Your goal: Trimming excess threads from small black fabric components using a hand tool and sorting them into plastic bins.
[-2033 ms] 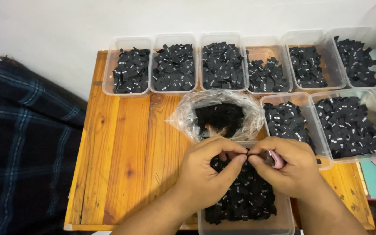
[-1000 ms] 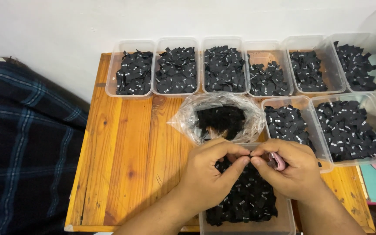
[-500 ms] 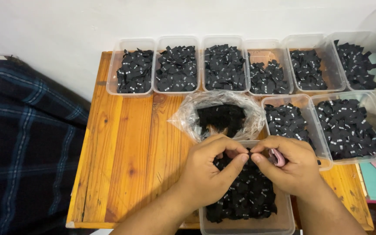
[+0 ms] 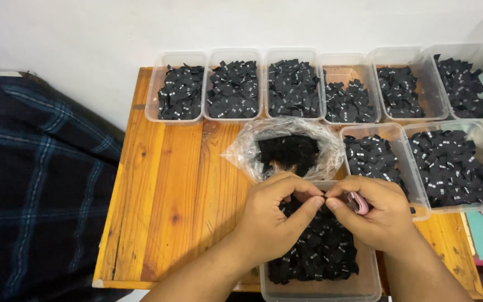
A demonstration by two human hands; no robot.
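Black and tiny, the fabric tag (image 4: 324, 197) sat pinched between the fingertips of both my hands, held just above the clear tub (image 4: 320, 291) of black tags nearest me on the wooden tabletop (image 4: 169, 196). It was too hidden by my fingers to tell which way its long axis ran. My left hand (image 4: 275, 218) had thumb and forefinger pressed together on the tag's left side; my right hand (image 4: 378, 215) pinched its right side the same way, fingertips of the two hands touching, with a small pink tool (image 4: 358, 202) tucked under the curled fingers. A crumpled plastic bag (image 4: 286, 148) of black tags lay just beyond.
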